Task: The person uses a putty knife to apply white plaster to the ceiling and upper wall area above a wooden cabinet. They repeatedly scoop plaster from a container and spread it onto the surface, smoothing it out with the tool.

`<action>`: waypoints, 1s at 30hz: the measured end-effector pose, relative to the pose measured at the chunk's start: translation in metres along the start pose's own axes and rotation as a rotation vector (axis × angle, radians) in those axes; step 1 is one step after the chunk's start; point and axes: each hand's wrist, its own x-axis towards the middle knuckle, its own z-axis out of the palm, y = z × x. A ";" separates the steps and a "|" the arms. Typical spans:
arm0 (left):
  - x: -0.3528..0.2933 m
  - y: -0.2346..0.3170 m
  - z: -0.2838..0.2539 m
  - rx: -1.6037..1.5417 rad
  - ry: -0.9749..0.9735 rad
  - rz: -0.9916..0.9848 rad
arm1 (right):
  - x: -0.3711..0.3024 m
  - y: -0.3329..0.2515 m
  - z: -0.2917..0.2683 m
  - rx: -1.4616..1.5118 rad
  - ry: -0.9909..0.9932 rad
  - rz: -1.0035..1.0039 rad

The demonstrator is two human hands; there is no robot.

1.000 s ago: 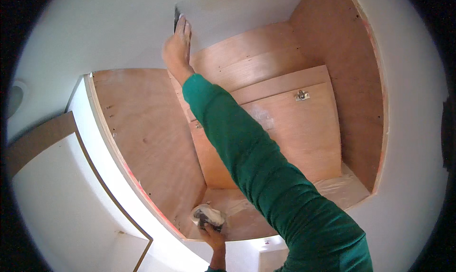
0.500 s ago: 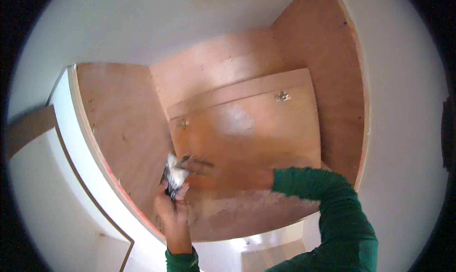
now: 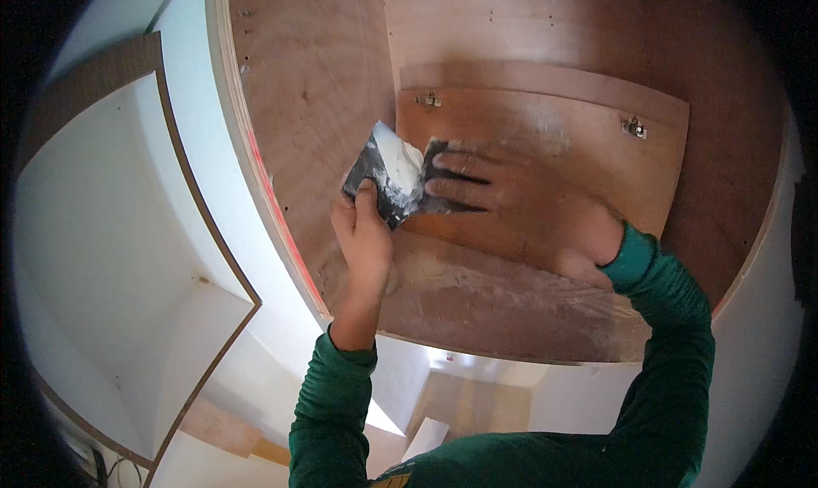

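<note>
- Nearest, green sleeves cover the person's forearms, which come in from the lower edge.
- The left hand grips a dark plate near its lower corner, thumb pressed on the upper face and fingers mostly hidden beneath.
- A mound of white paste lies on that plate, with smears around it; the plate is tilted, in front of the compartment's left side.
- The right hand, blurred, holds a dark blade, its fingers spread apart along the blade; the thumb's place cannot be told.
- The blade's far end is right beside the paste; whether it touches cannot be told.
- Below the hands, the wooden compartment floor bears pale smudges.
- Behind the right hand, a wooden panel stands inside the compartment, carrying a left hinge and a right hinge, both metal.
- Farther back rises the wooden back wall, dotted with small dark marks.
- Off to the left, outside the compartment, is a white cabinet with brown edging.
</note>
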 end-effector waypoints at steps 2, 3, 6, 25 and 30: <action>-0.005 0.000 -0.002 0.083 0.053 -0.024 | -0.001 -0.015 -0.003 -0.009 -0.105 0.018; -0.006 -0.001 -0.008 0.110 0.064 -0.069 | -0.007 -0.020 0.003 -0.028 -0.160 0.072; 0.005 0.002 -0.036 -0.042 0.029 -0.134 | -0.047 0.010 0.016 0.077 -0.037 0.317; -0.132 -0.140 -0.108 0.506 -0.191 -0.017 | -0.104 0.356 -0.207 -0.532 1.521 0.776; -0.134 -0.137 -0.112 0.558 -0.163 0.015 | -0.032 0.344 -0.180 -0.502 1.498 1.005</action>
